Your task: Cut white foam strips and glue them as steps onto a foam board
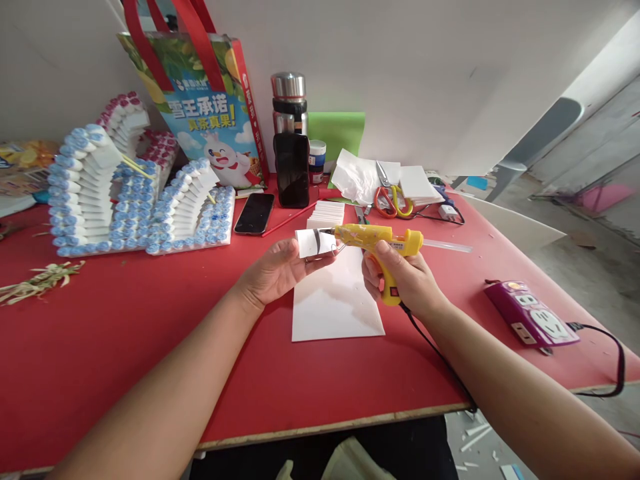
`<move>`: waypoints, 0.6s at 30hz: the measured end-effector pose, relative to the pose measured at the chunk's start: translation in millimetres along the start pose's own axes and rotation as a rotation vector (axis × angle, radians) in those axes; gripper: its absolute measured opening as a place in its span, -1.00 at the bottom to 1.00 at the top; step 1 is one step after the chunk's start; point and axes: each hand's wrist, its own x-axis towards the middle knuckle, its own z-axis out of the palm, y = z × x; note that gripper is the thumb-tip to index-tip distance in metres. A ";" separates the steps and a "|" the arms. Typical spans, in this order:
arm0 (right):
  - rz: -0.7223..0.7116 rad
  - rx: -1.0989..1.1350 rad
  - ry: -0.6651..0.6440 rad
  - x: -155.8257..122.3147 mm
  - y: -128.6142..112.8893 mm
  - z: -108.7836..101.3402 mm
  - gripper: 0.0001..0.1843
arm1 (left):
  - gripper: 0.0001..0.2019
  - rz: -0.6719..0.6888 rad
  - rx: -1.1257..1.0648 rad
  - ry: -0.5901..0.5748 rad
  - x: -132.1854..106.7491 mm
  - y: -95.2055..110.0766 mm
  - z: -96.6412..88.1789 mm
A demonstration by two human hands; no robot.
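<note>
Head view: a red table [240, 407] carries all items noted below. At its far left lies a loose bundle of dry strips [43, 281]. Behind it stand a larger blue-and-white curved structure [83, 193], a pink-and-white one [123, 120] to its rear, and a smaller blue-and-white structure [187, 207] just beside the first. A printed shopping bag [210, 113] with red handles stands upright behind them. Next, a phone [255, 214] lies flat; a second dark phone [291, 172] stands upright in front of a metal flask [289, 87].

At centre, the left hand [273, 270] grasps a white piece [308, 244] with a dark band between thumb and fingers, raised over the table. Below and to the right, a white sheet [335, 310] lies flat, with a row of white strips [326, 215] by its far end. The right hand [415, 280] is wrapped around the handle of a yellow glue gun [367, 235], above the sheet. Its nozzle is at the right end of the white piece; contact cannot be confirmed. A clear glue stick [450, 246] projects from the gun's rear. Orange-and-yellow-handled scissors [384, 200] lie beyond. At far right rests a purple power strip [510, 310].
</note>
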 end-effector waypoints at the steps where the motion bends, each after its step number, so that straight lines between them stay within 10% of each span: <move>1: -0.005 -0.003 -0.004 0.1 -0.4 0.1 -0.44 | -0.39 0.001 0.001 0.005 0.1 -0.1 0.0; 18: 0.055 -0.120 -0.061 -0.2 0.2 -0.3 -0.40 | -0.41 0.047 -0.084 0.106 5.0 -0.6 -6.4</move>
